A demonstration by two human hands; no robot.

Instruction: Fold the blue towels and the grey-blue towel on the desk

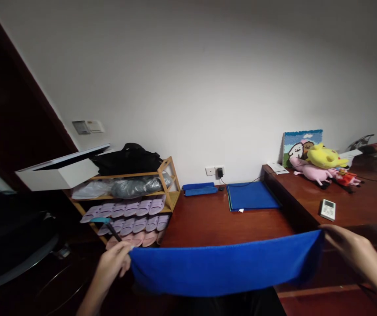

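Observation:
A blue towel point(224, 268) hangs stretched between my two hands, in front of the wooden table. My left hand point(115, 260) pinches its left corner; my right hand point(346, 245) grips the right corner. The towel's upper edge runs nearly straight, and its lower part sags a little. On the table point(204, 224) lies a folded blue cloth point(252, 196) with a small white tag at its front edge. A narrower folded blue cloth point(200, 190) rests farther left, against the wall.
A wooden rack point(168, 186) on the left holds purple and pink slippers, a black bag point(127, 159) and an open white box point(58, 174). On the higher surface at right are plush toys point(316, 169), a picture point(302, 147) and a white remote point(328, 210). A charger point(220, 173) trails its cable.

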